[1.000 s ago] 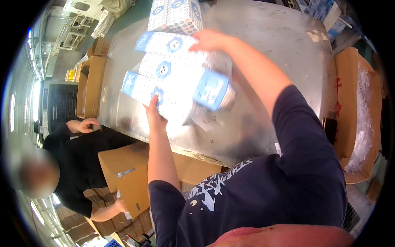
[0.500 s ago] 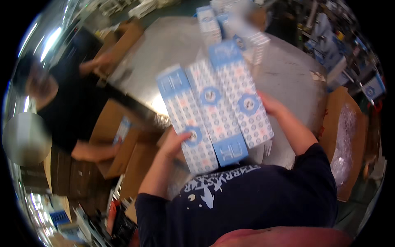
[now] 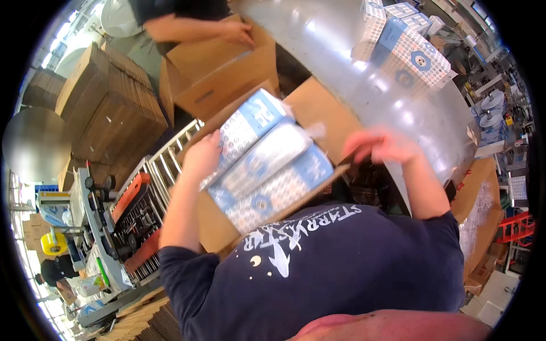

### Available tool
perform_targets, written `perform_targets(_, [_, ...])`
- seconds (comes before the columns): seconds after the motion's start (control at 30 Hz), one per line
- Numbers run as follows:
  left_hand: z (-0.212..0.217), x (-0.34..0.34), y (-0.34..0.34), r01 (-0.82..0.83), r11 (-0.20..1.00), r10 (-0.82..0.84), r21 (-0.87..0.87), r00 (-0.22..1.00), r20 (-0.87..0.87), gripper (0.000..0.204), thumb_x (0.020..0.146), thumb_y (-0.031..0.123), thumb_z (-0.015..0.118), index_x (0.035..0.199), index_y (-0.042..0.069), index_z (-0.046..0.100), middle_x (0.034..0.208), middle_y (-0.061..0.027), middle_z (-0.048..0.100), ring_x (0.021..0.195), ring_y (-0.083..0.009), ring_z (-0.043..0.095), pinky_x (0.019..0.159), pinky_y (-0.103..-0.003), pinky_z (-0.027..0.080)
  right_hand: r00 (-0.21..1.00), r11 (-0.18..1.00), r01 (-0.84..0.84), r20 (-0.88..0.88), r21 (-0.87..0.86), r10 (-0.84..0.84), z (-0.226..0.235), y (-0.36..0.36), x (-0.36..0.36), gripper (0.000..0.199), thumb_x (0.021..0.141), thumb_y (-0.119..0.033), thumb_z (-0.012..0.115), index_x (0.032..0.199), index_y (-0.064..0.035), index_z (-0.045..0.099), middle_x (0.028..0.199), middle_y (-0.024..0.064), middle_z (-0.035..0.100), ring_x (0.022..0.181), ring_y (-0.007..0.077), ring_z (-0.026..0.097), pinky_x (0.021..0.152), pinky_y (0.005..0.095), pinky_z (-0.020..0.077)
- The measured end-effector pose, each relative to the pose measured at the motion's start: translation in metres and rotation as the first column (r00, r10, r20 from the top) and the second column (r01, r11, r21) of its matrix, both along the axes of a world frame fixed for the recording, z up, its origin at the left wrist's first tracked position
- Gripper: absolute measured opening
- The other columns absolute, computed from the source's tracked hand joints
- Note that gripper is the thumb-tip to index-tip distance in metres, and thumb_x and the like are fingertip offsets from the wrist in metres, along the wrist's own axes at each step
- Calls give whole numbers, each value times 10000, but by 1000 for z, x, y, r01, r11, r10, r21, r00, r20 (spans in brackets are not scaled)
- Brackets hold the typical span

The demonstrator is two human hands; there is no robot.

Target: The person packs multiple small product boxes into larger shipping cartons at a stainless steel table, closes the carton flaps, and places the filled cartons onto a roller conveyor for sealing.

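Handling three blue-and-white cartons (image 3: 263, 163) inside an open cardboard box (image 3: 215, 230), mid-frame.
Resting left hand (image 3: 203, 153) at the upper carton's (image 3: 253, 122) left edge; cannot tell whether pinching in that grip. Holding blurred right hand (image 3: 389, 146), with grip loosely spread, near a flap (image 3: 321, 108) right of centre, beside metal surface (image 3: 318, 34).

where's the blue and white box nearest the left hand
Just left of centre in the head view: the oblong blue-and-white box lies in the open brown cardboard carton beside two similar boxes.
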State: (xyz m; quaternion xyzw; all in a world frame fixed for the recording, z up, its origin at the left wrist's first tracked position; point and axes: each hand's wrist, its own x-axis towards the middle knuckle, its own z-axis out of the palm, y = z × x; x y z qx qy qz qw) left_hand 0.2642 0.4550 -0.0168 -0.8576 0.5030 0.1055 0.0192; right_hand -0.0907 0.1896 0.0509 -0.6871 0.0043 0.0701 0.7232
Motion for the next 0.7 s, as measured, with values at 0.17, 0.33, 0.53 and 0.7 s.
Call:
perform_targets(0.17, [-63, -55, 32, -5, 994, -11, -112, 990, -142, 957, 635, 539, 732, 1413, 183, 303, 1510, -180, 65, 1387, -389, 43, 1019, -667, 141, 896, 942, 196, -342, -273, -285, -76, 21, 106, 520, 865, -275, 610, 1295, -32, 445, 1303, 96, 500, 1119, 176, 516, 813, 357, 505])
perform_targets(0.33, [-49, -69, 72, -31, 994, 47, 107, 988, -147, 1119, 492, 569, 799, 1418, 194, 296, 1502, -199, 83, 1382, -408, 35, 1052, -630, 103, 887, 745, -431, -391, -510, 246, -97, 83, 136, 434, 811, -338, 669, 1080, -3, 616, 1113, 133, 626, 1011, 202, 590, 788, 323, 503])
perform_targets(0.53, [-108, -12, 189, -600, 711, 543, -368, 800, -256, 910, 700, 346, 758, 1393, 17, 268, 1431, -200, 299, 1323, -339, 290, 1077, -469, 248, 909, 806, 321, -78, -497, -410, -153, 22, 188, 607, 751, -457, 675, 1081, 45, 590, 1054, 191, 633, 973, 274, 611, 836, 348, 480])
perform_targets(0.7, [-31, -22, 176, -819, 563, 109, -109, 204, -973, 477, 931, 293, 496, 1323, 33, 422, 1273, -96, 520, 1099, -210, 546, 905, -359, 454, 896, 657, -222, -417, -721, -154, -158, 40, 241, 583, 746, -428, 656, 1056, 61, 588, 1031, 221, 624, 971, 315, 607, 822, 386, 482])
